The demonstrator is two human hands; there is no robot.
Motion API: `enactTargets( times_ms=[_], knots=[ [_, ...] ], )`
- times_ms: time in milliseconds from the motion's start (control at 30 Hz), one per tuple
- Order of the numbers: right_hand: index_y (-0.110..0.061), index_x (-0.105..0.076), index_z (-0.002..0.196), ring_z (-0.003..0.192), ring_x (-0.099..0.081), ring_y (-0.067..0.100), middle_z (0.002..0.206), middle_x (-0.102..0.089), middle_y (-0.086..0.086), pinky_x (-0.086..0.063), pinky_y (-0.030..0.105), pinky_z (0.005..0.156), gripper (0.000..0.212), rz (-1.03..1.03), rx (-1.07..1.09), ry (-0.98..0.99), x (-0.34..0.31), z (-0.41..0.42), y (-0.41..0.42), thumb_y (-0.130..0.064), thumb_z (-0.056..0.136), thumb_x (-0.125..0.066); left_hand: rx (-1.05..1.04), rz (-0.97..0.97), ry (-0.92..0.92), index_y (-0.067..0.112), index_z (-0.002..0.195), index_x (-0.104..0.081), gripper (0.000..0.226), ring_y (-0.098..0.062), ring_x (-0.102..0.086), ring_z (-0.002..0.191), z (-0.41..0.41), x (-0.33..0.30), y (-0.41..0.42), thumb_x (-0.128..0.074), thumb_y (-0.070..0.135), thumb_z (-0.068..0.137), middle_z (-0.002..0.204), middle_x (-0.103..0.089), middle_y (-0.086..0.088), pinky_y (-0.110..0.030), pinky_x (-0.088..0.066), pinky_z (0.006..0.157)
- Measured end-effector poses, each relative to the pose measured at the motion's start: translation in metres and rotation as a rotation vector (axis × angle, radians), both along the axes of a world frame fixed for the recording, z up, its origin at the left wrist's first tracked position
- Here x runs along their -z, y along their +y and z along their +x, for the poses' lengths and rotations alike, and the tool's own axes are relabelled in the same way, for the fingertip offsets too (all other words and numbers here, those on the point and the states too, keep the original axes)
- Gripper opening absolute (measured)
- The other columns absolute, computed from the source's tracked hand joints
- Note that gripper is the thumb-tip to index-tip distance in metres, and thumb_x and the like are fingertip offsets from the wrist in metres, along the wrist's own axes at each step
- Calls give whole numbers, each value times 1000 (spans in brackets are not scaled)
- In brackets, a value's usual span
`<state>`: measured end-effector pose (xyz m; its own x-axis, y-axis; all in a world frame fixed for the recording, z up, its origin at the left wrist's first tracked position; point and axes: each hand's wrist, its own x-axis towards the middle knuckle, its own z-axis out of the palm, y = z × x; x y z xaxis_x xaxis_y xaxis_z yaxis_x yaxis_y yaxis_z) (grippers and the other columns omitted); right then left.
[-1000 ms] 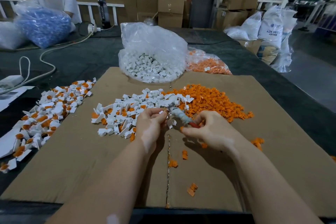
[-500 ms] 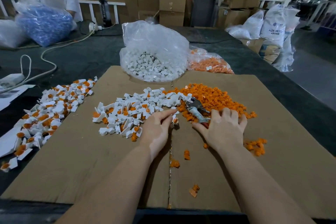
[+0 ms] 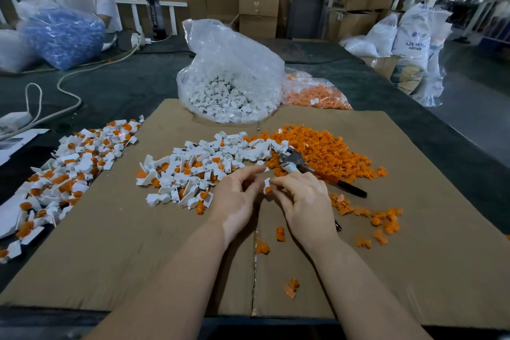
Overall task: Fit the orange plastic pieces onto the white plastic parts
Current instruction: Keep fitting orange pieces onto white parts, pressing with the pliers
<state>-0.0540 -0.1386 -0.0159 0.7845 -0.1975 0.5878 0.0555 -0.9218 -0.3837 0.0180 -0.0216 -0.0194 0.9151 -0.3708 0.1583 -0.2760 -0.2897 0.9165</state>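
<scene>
My left hand (image 3: 237,196) and my right hand (image 3: 303,201) meet fingertip to fingertip over the cardboard sheet (image 3: 138,243). Between the fingertips sits a small white part (image 3: 267,181) with an orange piece (image 3: 268,190) right under it. The left fingers seem to grip the white part and the right fingers pinch the orange piece. Just beyond the hands lie a pile of loose white parts (image 3: 220,154) and a pile of orange pieces (image 3: 325,152). White parts with orange pieces fitted lie heaped at the left (image 3: 69,163).
Pliers (image 3: 292,165) with dark handles lie at the orange pile's near edge. A clear bag of white parts (image 3: 229,91) and a bag of orange pieces (image 3: 314,94) stand behind. Loose orange pieces (image 3: 383,221) are scattered at the right. A person with a blue bag (image 3: 60,33) sits far left.
My right hand laid the pliers down at the orange pile, reached into the pile, then came back to meet my left hand. My left hand stayed nearly in place.
</scene>
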Motion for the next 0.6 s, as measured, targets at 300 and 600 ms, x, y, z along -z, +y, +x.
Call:
enactTargets(
  times_ms=[300,600],
  knots=[
    [-12,-68,85,81,-53,22,82,-64,3,-42,35,76,4,52,18,82,1,2,-1,-10,84,-64,143,114,-25,30,111,-64,32,-3,-58,102,-8,-9,3,-70,23,81,109,-64,13,-22,-47,89],
    [-7,-64,74,46,-54,22,66,-60,4,-35,21,38,12,-54,313,-22,-4,-10,4,-14,72,-73,-216,143,-114,17,101,-69,15,-4,-42,86,-5,-5,-3,-62,17,88,98,-50,3,5,-26,64]
  ],
)
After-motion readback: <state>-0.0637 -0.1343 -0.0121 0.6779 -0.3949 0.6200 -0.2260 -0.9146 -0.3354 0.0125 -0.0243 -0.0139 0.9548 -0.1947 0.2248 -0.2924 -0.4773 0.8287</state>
